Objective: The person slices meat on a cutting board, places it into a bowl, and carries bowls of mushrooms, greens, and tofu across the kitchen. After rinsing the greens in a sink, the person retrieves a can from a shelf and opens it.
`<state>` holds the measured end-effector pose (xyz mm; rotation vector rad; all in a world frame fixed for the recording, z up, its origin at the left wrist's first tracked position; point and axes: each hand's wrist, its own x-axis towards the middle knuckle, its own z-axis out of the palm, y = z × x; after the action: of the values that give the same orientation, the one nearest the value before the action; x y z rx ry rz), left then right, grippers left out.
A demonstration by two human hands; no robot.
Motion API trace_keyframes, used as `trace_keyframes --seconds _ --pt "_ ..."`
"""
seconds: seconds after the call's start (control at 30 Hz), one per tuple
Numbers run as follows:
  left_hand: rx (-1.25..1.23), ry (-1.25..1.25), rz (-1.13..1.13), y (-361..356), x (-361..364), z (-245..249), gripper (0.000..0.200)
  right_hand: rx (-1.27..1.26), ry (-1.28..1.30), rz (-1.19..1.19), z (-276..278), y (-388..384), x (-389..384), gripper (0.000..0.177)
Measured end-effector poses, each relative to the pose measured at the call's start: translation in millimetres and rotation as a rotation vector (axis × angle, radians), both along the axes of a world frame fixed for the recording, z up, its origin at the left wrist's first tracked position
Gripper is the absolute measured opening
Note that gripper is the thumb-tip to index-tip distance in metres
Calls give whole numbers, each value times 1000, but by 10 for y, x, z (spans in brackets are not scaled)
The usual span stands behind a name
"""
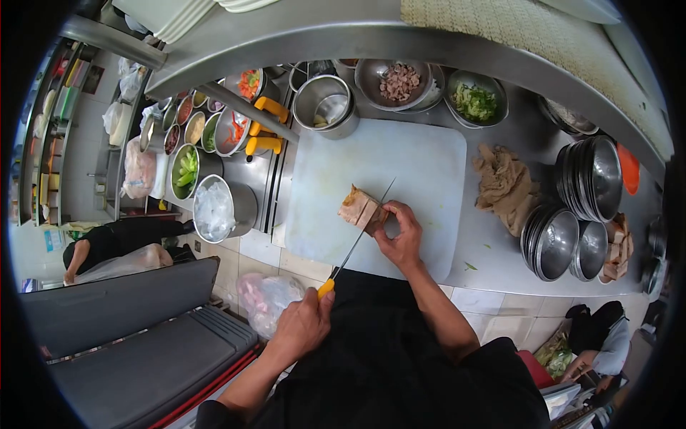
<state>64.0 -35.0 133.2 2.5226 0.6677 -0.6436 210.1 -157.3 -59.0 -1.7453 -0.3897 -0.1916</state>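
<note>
My left hand (304, 325) is closed round the yellow handle of a knife (351, 252). Its long thin blade points up and away, lying across a brownish-pink block (355, 206) on the white cutting board (314, 171). Lines split the block into slices, and its far end has an orange-brown edge. With thumb and fingers bent, my right hand (402, 236) grips the near right end of the block, close beside the blade.
Metal bowls of diced meat (399, 82) and chopped greens (473, 102) line the board's far side. A brown cloth (504, 187) and stacked steel bowls (557, 244) stand right. Pots of vegetables (187, 170) are left. Two other people work at far left and lower right.
</note>
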Motion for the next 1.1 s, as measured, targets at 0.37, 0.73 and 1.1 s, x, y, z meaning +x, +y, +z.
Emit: trace_keyframes --seconds 0.37,0.73,1.1 --pt "-106 -115 16 73 135 -854 42 -7 37 -30 -34 7 5 37" --pt "-204 -214 73 135 65 -1140 46 -7 -16 -41 -69 53 23 32" --pt "-241 -258 51 201 33 -1313 47 36 62 -22 -170 49 43 31"
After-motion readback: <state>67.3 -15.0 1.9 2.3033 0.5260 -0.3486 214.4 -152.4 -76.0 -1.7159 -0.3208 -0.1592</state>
